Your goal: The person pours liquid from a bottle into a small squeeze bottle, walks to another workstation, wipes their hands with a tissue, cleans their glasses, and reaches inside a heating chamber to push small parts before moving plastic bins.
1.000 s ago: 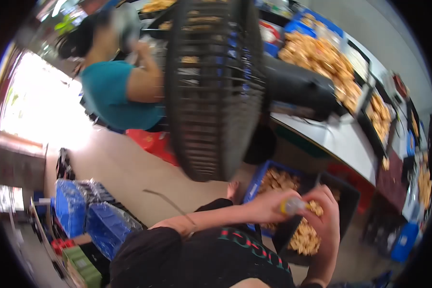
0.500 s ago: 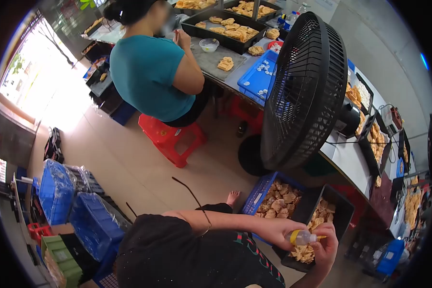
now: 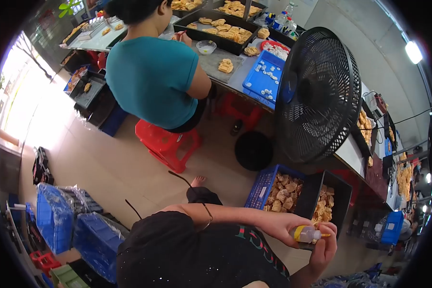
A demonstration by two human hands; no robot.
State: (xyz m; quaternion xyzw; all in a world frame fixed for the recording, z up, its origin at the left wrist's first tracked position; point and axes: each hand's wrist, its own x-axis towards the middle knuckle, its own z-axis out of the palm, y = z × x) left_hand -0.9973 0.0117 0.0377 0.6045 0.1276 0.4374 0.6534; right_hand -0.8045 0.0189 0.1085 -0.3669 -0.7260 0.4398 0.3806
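My left hand (image 3: 289,227) is wrapped round a small clear plastic bottle (image 3: 307,234) with a yellow band on it. The bottle lies tilted on its side, its neck pointing toward my right hand (image 3: 324,246). The fingers of that hand are closed round a thin yellow piece (image 3: 325,235) at the bottle's mouth. Under my hands, a black crate (image 3: 342,204) holds tan, crinkled pieces (image 3: 325,198), partly hidden by my fingers. Beside it is a blue crate (image 3: 258,188) with more tan, chunky pieces (image 3: 284,192).
A black fan (image 3: 317,96) stands between me and the long table. A person in a teal top (image 3: 151,79) sits on a red stool (image 3: 168,144). The table carries a blue tray (image 3: 257,81) and black trays (image 3: 237,47) of tan pieces. Blue bins (image 3: 53,221) stack at left.
My view has shifted, so the fan, table and crates appear moved. My hands stay together at the bottle, now a little higher in view. The seated person has turned slightly.
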